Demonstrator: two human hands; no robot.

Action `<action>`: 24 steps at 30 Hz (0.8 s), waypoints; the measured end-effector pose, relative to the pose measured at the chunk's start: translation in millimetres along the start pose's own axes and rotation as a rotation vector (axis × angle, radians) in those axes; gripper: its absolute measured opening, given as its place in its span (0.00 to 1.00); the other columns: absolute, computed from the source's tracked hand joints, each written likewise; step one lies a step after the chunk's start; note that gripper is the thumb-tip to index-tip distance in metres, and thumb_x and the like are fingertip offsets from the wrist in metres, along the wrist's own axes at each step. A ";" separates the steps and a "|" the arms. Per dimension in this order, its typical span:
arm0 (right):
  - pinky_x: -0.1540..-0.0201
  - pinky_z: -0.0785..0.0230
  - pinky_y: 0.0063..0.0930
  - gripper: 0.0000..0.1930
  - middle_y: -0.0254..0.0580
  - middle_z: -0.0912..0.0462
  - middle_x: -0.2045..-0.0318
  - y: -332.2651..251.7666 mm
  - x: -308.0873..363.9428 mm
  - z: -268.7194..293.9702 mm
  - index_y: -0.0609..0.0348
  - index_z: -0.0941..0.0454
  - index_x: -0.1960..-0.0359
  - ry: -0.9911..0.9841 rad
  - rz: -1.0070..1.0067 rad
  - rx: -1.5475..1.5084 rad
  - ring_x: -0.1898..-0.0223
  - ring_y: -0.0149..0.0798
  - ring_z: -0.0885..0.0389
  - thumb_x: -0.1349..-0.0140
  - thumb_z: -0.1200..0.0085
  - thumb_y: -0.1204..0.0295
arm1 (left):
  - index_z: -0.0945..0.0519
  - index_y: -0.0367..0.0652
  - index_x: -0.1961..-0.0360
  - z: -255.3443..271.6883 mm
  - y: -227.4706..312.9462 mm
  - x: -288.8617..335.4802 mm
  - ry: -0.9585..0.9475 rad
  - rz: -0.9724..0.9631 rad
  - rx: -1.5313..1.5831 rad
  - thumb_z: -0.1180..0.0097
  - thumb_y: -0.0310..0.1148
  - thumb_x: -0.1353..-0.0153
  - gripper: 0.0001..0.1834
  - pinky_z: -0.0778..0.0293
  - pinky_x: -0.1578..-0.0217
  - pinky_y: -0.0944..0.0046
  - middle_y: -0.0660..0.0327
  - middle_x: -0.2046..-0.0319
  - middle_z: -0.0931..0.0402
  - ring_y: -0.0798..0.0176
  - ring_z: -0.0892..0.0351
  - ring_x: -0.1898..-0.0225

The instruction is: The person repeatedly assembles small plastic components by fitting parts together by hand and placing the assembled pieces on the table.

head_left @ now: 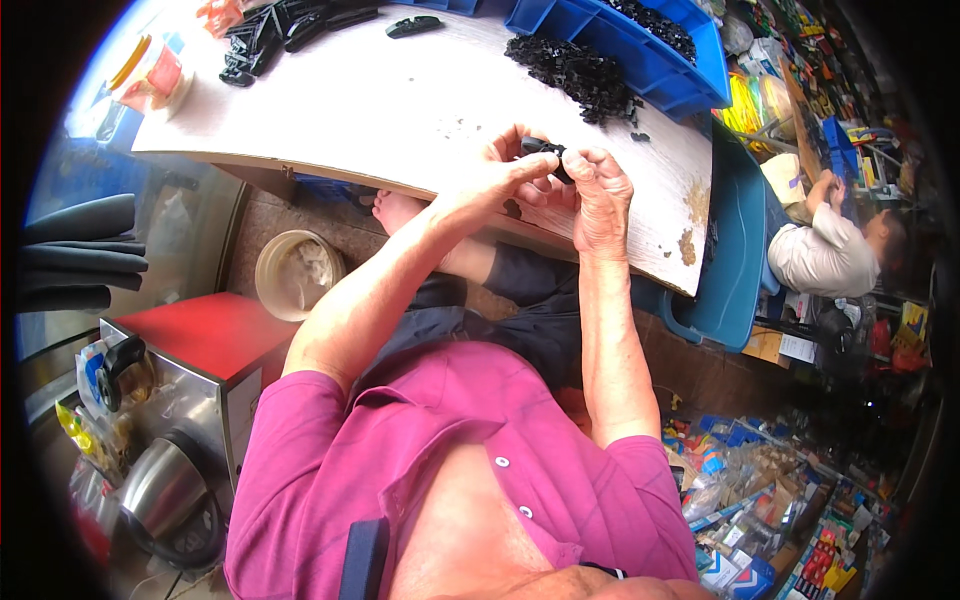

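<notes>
Both my hands meet over the near edge of the white table (400,110). Between them is a small black plastic piece (541,147), rounded at one end and partly covered by my fingers. My left hand (505,170) has its fingers and thumb closed around the piece from the left. From the right, my right hand (603,195) pinches its other end with thumb and fingertips. Beyond the hands lies a loose heap of small black parts (575,75). At the far left of the table is a pile of longer black pieces (270,38), with a single black piece (413,26) beside it.
A blue crate (690,85) with black parts stands at the table's far right. Beside the table's right end is a teal tub (728,270). A round bucket (297,272) sits on the floor at left, near a red-topped cabinet (205,330). Another person (825,250) sits at right.
</notes>
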State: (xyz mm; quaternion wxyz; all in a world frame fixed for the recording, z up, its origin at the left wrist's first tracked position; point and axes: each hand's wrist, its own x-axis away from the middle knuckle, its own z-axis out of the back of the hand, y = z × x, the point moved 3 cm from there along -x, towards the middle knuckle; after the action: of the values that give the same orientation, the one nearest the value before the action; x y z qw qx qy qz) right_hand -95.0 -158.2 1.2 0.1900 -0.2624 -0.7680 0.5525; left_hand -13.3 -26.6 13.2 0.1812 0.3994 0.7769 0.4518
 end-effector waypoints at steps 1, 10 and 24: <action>0.70 0.34 0.15 0.08 0.29 0.20 0.76 -1.2 1.0 -0.7 0.59 0.19 0.63 -0.002 -0.001 -0.001 0.76 0.21 0.28 0.44 0.36 0.73 | 0.25 0.41 0.53 -0.8 2.1 0.1 0.008 0.022 -0.019 0.39 0.33 0.41 0.16 0.30 0.77 0.78 0.66 0.69 0.24 0.77 0.26 0.76; 0.61 0.30 0.18 0.06 0.33 0.18 0.71 -4.4 5.6 2.8 0.61 0.20 0.65 -0.005 0.078 -0.109 0.69 0.25 0.23 0.44 0.38 0.76 | 0.25 0.43 0.56 -1.0 -6.0 -3.1 -0.126 0.049 -0.256 0.41 0.40 0.40 0.16 0.30 0.78 0.72 0.67 0.77 0.26 0.76 0.28 0.79; 0.65 0.25 0.20 0.07 0.35 0.18 0.70 4.0 -2.3 0.1 0.61 0.20 0.64 0.139 0.032 0.005 0.70 0.27 0.20 0.42 0.38 0.74 | 0.33 0.38 0.44 -8.8 -17.7 -21.1 0.194 -0.029 -0.132 0.37 0.31 0.44 0.27 0.24 0.68 0.71 0.55 0.64 0.20 0.69 0.22 0.67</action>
State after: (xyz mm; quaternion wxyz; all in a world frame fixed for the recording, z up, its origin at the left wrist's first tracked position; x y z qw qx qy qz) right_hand -92.5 -158.7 -2.7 0.2346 -0.3118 -0.7472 0.5380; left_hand -14.1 -52.9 1.2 0.1375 0.3298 0.7651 0.5357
